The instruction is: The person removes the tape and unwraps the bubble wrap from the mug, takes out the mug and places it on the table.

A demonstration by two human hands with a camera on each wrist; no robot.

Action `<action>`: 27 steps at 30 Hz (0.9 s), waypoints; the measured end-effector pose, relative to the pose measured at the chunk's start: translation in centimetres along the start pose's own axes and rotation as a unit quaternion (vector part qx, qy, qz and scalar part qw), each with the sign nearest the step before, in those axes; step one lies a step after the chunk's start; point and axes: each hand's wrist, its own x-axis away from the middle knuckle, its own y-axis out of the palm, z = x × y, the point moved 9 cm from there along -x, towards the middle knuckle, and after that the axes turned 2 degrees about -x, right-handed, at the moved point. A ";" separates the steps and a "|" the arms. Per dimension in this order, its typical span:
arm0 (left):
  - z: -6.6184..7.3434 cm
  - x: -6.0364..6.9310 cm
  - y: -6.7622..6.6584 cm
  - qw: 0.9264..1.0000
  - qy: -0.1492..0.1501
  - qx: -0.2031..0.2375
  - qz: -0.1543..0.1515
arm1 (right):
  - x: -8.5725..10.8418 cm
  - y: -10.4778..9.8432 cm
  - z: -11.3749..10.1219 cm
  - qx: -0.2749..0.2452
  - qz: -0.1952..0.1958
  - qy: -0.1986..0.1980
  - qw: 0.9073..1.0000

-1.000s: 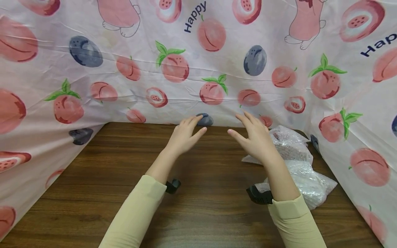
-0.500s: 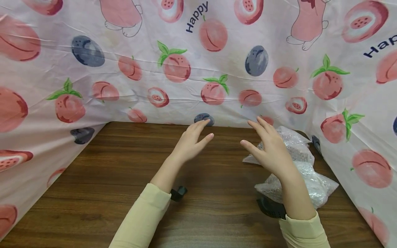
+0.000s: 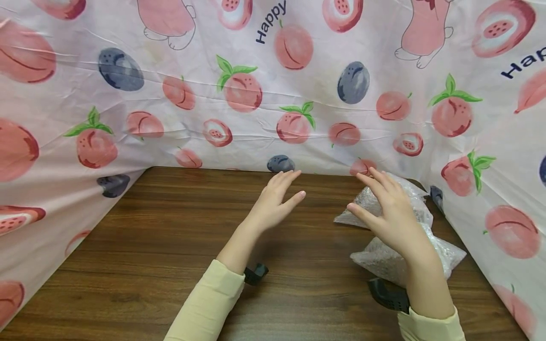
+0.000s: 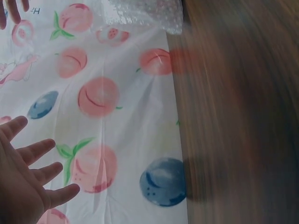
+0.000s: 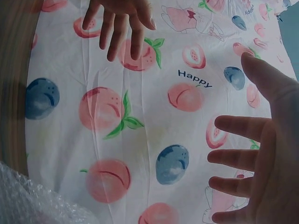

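Note:
My left hand (image 3: 272,202) hovers over the middle of the brown wooden table (image 3: 141,246), its fingers spread and holding nothing. To its right, my right hand (image 3: 390,215) is raised too, with thumb and fingers apart and nothing in its grasp. Behind and beneath the right hand lie two clear bubble-wrap bundles, a far one (image 3: 362,208) and a nearer one (image 3: 384,260), each partly covered by that hand or arm. What is inside them cannot be made out. In the right wrist view the left hand (image 5: 120,23) appears at the top, fingers extended.
A white cloth (image 3: 192,61) printed with peaches, blue fruit and rabbits walls the table at the back and both sides. Black wrist cameras sit on the left wrist (image 3: 257,274) and the right wrist (image 3: 388,296).
Both hands have moved rightward and somewhat nearer to me, the right one farther across the bubble-wrap bundles. The gap between the hands has widened. The bundles stay in place.

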 end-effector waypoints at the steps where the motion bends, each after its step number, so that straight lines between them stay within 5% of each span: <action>1: 0.1 0.0 0.2 1.000 0.000 0.004 -0.001 | 0.1 -0.1 0.1 0.001 -0.001 -0.001 1.000; 27: 2.2 0.8 5.5 0.997 0.002 0.053 -0.049 | 2.8 -3.6 2.9 0.008 -0.025 0.026 0.999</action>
